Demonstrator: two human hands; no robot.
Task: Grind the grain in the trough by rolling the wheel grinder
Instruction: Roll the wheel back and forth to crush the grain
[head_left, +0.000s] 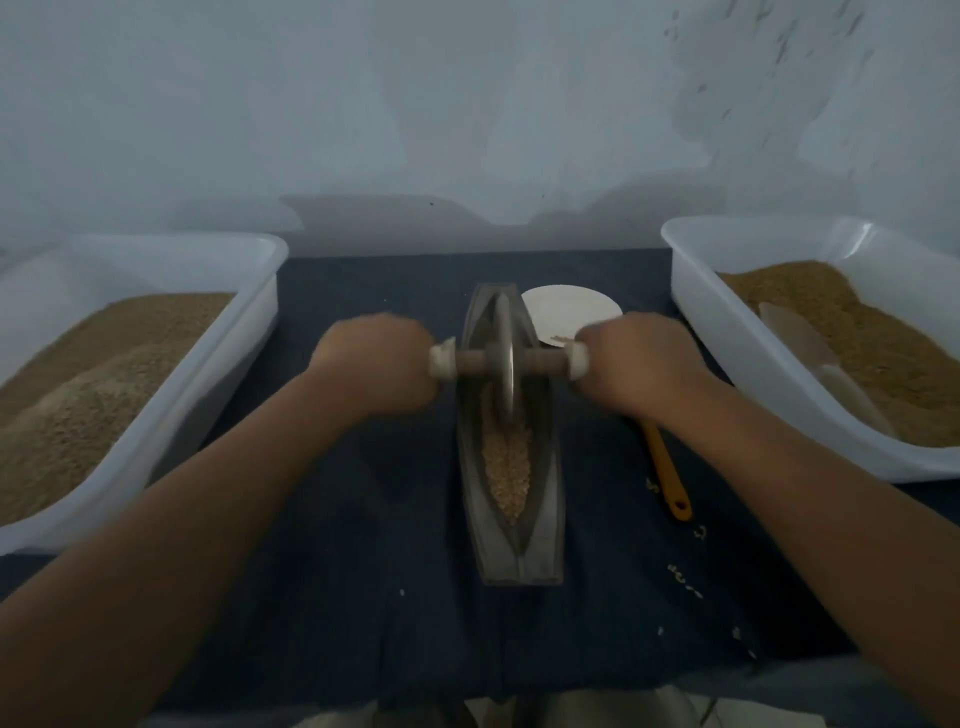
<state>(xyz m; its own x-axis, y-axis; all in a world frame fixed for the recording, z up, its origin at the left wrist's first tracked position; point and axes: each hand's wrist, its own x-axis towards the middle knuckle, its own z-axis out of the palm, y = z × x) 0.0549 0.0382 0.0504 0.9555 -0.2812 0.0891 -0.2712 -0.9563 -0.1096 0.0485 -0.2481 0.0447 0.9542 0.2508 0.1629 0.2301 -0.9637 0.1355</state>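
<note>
A long boat-shaped metal trough (546, 519) lies lengthwise on the dark cloth in the middle. Pale grain (505, 467) fills its groove in the near half. The wheel grinder (503, 358), a metal disc on a wooden axle, stands upright in the groove toward the far half. My left hand (376, 361) grips the left handle end and my right hand (636, 364) grips the right handle end. Both hands are blurred.
A white tub (218, 353) of brown ground meal stands on the left, and another white tub (727, 332) with meal and a scoop on the right. A white dish (571, 312) sits behind the trough. An orange-handled tool (667, 473) and spilled grains lie right of it.
</note>
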